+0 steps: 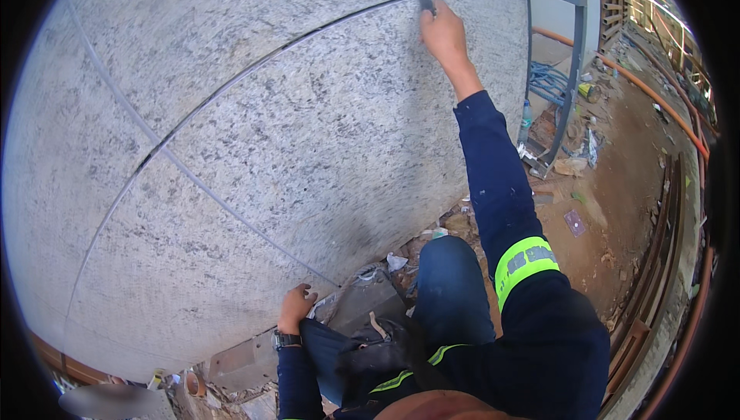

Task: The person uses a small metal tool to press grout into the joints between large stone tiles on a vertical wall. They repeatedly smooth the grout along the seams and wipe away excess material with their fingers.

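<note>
Right hand: the right hand [445,33] was raised high on the far side of the scene, its grip pressed together around a small dark tool [426,2] whose tip stood in the joint [308,33] between two granite slabs.
Tool: only a short dark end showed above the fist; whether it was a scraper, chisel or nozzle I could not tell. It looked light and stiff, best held low on the handle as it was, the fist close to the working end for control.
Left hand: the left hand [295,306] rested low and near, at the bottom edge of the stone wall; its fingers were curled, but whether the grip closed on anything I could not tell. A dark wristwatch [286,339] sat on that wrist.
Granite wall: the wall [231,150] of large speckled grey slabs filled the left and middle of the view. The slabs would be heavy, rigid and hard, brittle at the edges, so the tool tip belonged in the narrow seam and not against the corners.
Joints: thin dark seams ran between the slabs, one curving from lower left up to the tool.
Clothing: a dark blue sleeve with a yellow-green reflective band [523,260] covered the right arm.
Ground: bare reddish dirt [617,212] with scattered litter lay to the right, an orange pipe [655,96] running along it far right, and a blue-grey metal frame [566,73] stood beside the wall's right edge.
</note>
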Available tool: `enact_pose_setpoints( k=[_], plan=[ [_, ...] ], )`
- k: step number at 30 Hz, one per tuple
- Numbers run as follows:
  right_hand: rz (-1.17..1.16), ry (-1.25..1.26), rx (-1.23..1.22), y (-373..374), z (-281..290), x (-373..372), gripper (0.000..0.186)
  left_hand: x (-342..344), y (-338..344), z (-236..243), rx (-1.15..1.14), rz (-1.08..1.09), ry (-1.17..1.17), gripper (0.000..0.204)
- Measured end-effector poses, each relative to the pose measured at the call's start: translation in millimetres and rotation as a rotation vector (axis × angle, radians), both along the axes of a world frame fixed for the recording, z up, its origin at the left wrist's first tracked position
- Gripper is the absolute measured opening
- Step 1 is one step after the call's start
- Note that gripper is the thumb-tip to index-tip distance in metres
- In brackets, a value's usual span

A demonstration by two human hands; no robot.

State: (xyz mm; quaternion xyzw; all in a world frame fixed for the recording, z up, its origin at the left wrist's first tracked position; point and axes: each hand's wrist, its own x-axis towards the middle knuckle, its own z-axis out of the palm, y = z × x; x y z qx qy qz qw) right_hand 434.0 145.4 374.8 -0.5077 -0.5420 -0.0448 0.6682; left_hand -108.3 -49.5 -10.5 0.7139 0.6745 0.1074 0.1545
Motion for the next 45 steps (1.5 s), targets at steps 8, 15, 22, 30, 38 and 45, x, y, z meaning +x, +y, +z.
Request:
enact_pose_setpoints(
  k=[8,15,22,30,38,45],
  plan=[
    [0.161,-0.433,-0.135,-64,12,-165,0.044,6,-6,-1,-0.027,0.01,0.018,0.047],
    [0.423,-0.618,0.027,-69,10,-218,0.036,5,-4,8,-0.038,0.021,0.008,0.047],
    [0.07,-0.114,-0.19,-41,4,-104,0.039,-5,-13,2,-0.06,0.045,-0.016,0.047],
    [0.445,-0.606,-0.097,-61,-11,-181,0.028,8,-9,6,-0.055,0.013,0.002,0.048],
    [0.054,-0.54,0.035,-18,41,-66,0.035,-9,-14,1,-0.08,0.043,0.019,0.047],
    [-0.506,-0.495,-0.045,28,38,120,0.041,-1,-3,-5,-0.078,0.021,0.02,0.046]
  ],
)
